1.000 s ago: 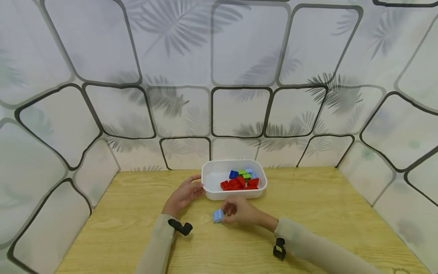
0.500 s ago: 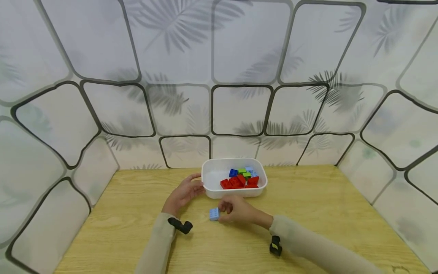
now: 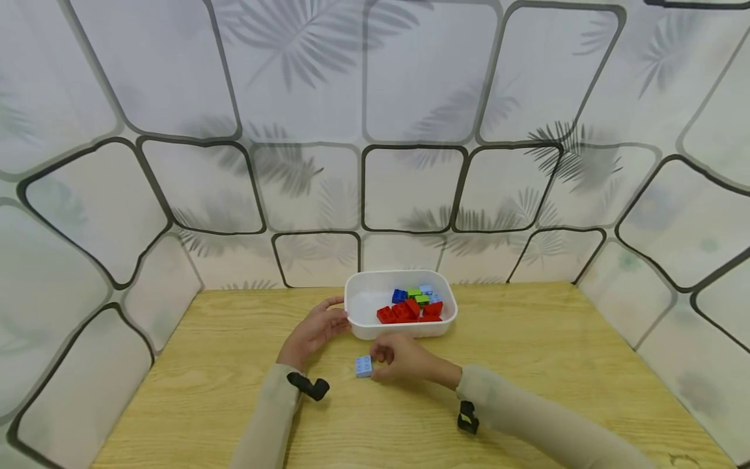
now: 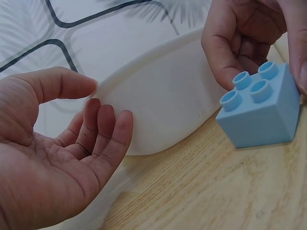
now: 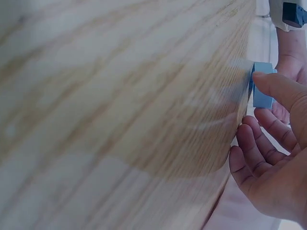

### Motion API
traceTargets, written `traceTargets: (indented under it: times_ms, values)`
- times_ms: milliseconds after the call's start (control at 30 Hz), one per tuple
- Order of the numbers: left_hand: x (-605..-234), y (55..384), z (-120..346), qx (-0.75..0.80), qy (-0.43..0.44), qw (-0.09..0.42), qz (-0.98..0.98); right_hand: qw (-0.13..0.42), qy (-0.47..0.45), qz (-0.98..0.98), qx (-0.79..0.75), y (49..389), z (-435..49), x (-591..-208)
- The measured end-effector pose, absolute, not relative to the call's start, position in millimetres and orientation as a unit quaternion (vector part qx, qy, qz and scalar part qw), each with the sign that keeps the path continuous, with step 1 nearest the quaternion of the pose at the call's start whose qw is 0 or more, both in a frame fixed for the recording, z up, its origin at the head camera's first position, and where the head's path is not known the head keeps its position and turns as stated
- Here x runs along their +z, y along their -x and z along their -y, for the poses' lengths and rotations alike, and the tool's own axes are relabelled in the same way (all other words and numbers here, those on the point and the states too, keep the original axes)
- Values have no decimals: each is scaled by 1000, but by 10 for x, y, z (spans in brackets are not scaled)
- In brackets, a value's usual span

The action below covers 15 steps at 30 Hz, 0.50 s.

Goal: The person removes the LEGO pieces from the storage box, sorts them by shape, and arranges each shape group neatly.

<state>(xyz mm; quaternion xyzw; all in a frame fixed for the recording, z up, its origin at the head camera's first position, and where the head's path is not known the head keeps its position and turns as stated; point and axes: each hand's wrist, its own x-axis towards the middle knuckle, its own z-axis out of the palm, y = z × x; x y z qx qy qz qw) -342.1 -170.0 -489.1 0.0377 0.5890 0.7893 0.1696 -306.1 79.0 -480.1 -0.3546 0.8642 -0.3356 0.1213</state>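
Observation:
A light blue toy building brick [image 3: 363,367] with studs on top is at the front of a white plastic tray [image 3: 359,331]. My right hand [image 3: 404,359] pinches the brick's right side between thumb and forefinger. From the left wrist, the brick [image 4: 259,112] appears close over the wooden table, its studs facing up. The remaining right fingers are loosely bent, as the right wrist view shows. My left hand [image 3: 313,331] rests beside the tray's left end with relaxed, slightly bent fingers. Its fingertips [image 4: 123,120] lie right at the tray's outer wall and rim.
Inside the tray lie several red bricks [image 3: 404,312], a dark blue brick [image 3: 400,296], green bricks [image 3: 421,300] and light blue bricks [image 3: 426,290], mostly toward its right. The wooden table [image 3: 515,352] ends at a patterned curtain [image 3: 410,189] behind and at both sides.
My right hand has moved a little left, carrying the light blue brick with it, and the brick's studs now face up more. My left hand and the tray have stayed in place.

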Motion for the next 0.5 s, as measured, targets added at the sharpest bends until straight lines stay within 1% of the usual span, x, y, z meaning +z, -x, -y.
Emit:
traceTargets:
  times_ms: [500]
  values:
    - [-4920,3427,1703,787,-46,164,-593,104,358,-869,-326,3076,-756,-4819]
